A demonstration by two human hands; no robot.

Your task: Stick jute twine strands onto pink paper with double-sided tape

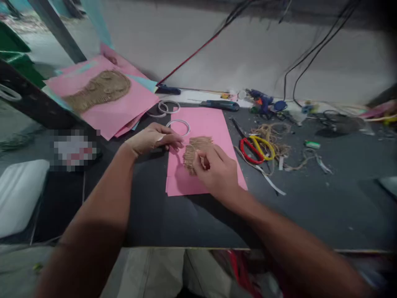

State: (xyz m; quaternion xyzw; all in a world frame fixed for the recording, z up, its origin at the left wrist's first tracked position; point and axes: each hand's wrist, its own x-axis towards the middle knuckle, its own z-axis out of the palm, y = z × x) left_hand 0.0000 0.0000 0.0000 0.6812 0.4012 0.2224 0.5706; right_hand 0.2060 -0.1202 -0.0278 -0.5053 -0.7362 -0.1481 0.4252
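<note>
A small mat of brown twine rows [201,142] lies on a pink paper sheet [206,120] in the middle of the dark table. My right hand [217,167] covers the lower right part of the mat, thumb and forefinger pinched on a thin twine strand [192,147]. To the left, my left hand [155,138] hovers at the paper's edge, fingers loosely stretched toward the mat and slightly apart. A pale band shows on one of its fingers. A white tape roll [180,124] lies just beyond its fingertips.
Scissors with red and yellow handles [256,150] lie right of the paper beside tangled twine [273,136]. A blue-handled tool [222,105] and a blue glue gun [262,101] lie along the wall. Pink sheets [139,99] bearing a twine shape [105,87] are stacked back left.
</note>
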